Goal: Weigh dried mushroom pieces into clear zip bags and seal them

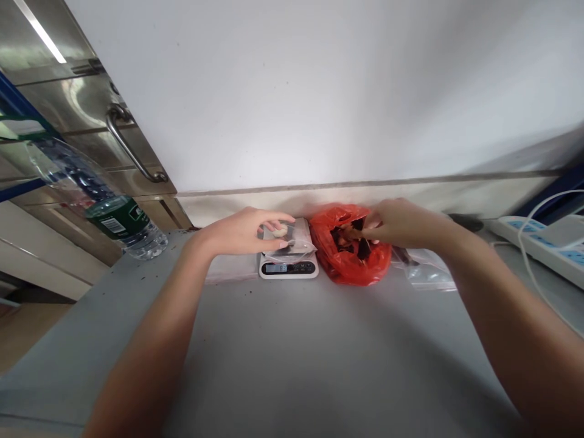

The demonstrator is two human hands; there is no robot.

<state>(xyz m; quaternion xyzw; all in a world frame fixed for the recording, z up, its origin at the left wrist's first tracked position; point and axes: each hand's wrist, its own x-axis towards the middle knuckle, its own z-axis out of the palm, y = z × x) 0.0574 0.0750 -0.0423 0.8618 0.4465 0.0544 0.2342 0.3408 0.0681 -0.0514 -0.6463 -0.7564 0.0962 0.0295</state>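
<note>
On the display (276, 268) of one white scale (311, 273), digits that seem to read 83 are shown, and beside them a row of small round buttons is set, the last apparently marked T. On one clear bottle (98, 188), a green label (119, 216) with a white barcode is carried; its smaller print cannot be read. One clear bag (305, 244) is laid on the scale's platform; its contents are partly hidden by the left hand (274, 231), whose thumb and forefinger are held spread apart over it. Just to the right, one red plastic bag (353, 275) is stood open on the grey table (292, 340), and brown, dried-looking pieces (349, 236) are contained in it, too jumbled to be counted. The right hand (381, 222) is lowered into its mouth with fingers bent beside the pieces; whether one is pinched cannot be told. Clear plastic (431, 277) is spread beyond the red bag, and one white power strip (554, 244) with blue socket faces is placed at far right.
</note>
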